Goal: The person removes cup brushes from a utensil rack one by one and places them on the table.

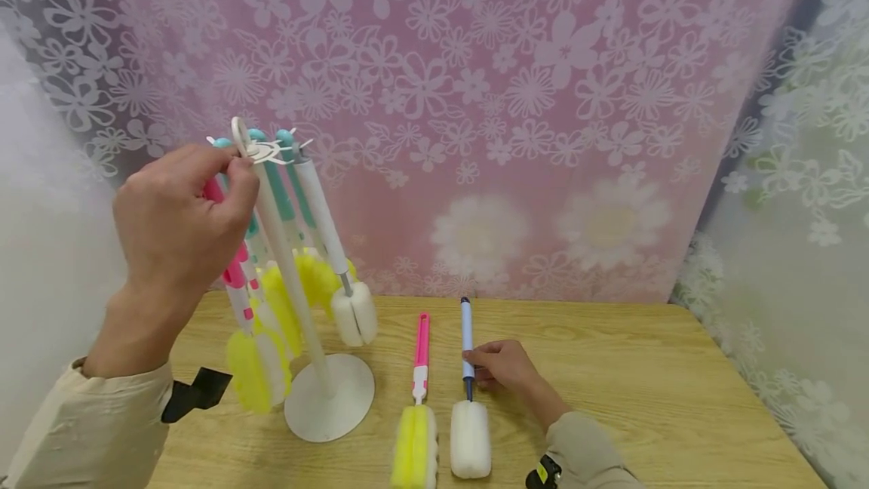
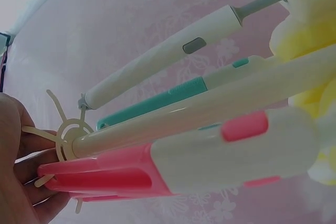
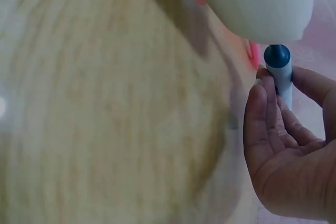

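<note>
At the left of the head view my left hand point(image 1: 183, 217) holds the top of a white brush stand point(image 1: 288, 270), thumb and forefinger by its loop and hooks. In the left wrist view the fingers of that hand point(image 2: 37, 182) lie against the hooked ring point(image 2: 67, 137). Cleaning brushes hang there: a white-handled sponge brush point(image 1: 322, 217), teal-handled ones point(image 1: 281, 191) and pink-handled ones point(image 2: 115, 171). My right hand point(image 1: 509, 368) pinches the light-blue handle of a white sponge bottle brush point(image 1: 470, 440), with its thumb and fingers on either side of the handle point(image 3: 283, 82).
A pink-handled brush with a yellow and white sponge point(image 1: 414, 447) lies left of the blue-handled one on the wooden table point(image 1: 611, 398). The stand's round base point(image 1: 333, 406) sits on the table. Behind hangs a pink flowered curtain point(image 1: 475, 134).
</note>
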A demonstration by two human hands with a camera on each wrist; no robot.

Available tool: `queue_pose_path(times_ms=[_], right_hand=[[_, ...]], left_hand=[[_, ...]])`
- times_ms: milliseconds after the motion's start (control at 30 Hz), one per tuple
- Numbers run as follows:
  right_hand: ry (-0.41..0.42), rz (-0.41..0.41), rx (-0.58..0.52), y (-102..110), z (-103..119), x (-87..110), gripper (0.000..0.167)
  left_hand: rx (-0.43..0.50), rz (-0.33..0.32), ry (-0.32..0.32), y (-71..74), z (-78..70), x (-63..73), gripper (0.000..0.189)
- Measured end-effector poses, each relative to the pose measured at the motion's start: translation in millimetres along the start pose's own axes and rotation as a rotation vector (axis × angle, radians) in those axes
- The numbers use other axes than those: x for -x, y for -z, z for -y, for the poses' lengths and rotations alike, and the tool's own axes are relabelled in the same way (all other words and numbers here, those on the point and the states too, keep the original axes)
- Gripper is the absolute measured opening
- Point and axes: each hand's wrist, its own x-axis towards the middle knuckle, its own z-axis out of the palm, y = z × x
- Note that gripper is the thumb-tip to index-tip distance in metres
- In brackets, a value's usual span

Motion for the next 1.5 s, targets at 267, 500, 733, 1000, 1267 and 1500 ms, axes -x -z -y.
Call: queue_pose_path(times_ms=[267,500,733,1000,1267,1500], right_hand=[[0.029,0.112,0.001,-7.1,-7.1,3.7,0.033],[-0.006,0.112,0.005,-10.7,-6.3,5.3,0.03],[-0.014,0.11,0.01,-15.0,-6.1,3.3,0.029],[-0.002,0.094,0.06,-15.4,-5.6,4.3,0.028],[0.143,0.146,0.227,-6.4,5.0,13.3,0.027],[0.172,0.088,0.308,2.2,13.5,19.8,0.026]], left_hand=[[-0.004,0.002,0.0,2.0,-1.0,-0.5,0.03],[0.009,-0.001,0.0,3.1,-1.6,-0.2,0.03],[0.008,-0.001,0.004,3.8,-1.5,0.9,0.03],[-0.033,0.038,-0.019,5.9,-4.0,1.6,0.031],[0.005,0.045,-0.017,5.2,-5.4,1.1,0.035],[0.027,-0.032,-0.059,-0.1,-6.3,-0.6,0.041]])
